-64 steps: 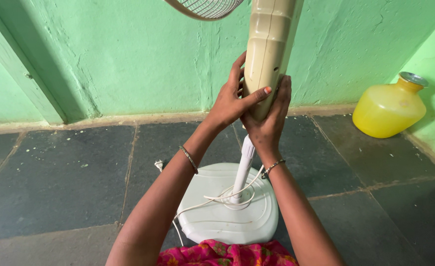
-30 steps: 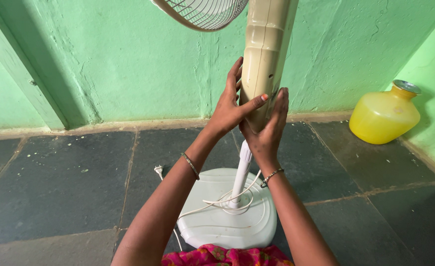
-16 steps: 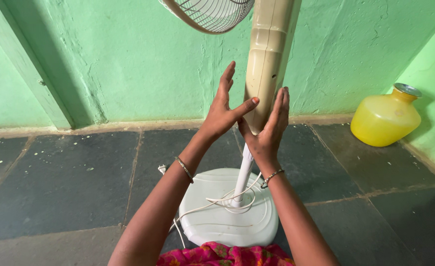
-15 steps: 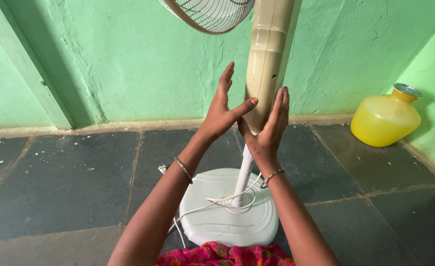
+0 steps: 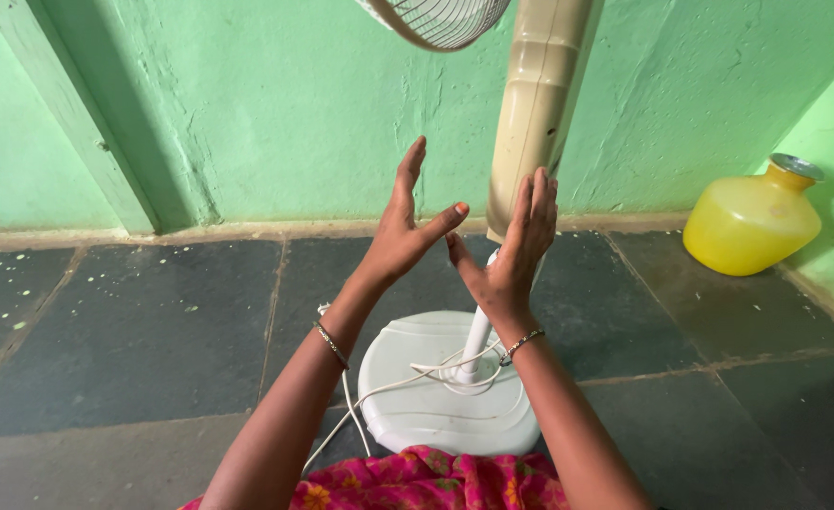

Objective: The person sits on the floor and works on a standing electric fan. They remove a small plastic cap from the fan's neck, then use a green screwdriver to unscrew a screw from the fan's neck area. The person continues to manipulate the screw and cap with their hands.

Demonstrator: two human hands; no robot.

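Head view: both hands are spread open, fingers up, left hand (image 5: 406,227) just clear of the cream ribbed plastic fan column (image 5: 537,113), right hand (image 5: 511,250) beside its lower end. That column rises from a round white plastic base (image 5: 436,406) on the dark stone floor (image 5: 143,331).

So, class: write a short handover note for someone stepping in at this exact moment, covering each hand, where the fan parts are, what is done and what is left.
Left hand: open, fingers spread, holding nothing, just left of the fan column.
Right hand: open, empty, in front of the column's lower end; contact cannot be told.
Column stands upright on a thin white pole in the round white base; cord loops over the base.
Done: column stands unheld.
Left: cord lies loose.
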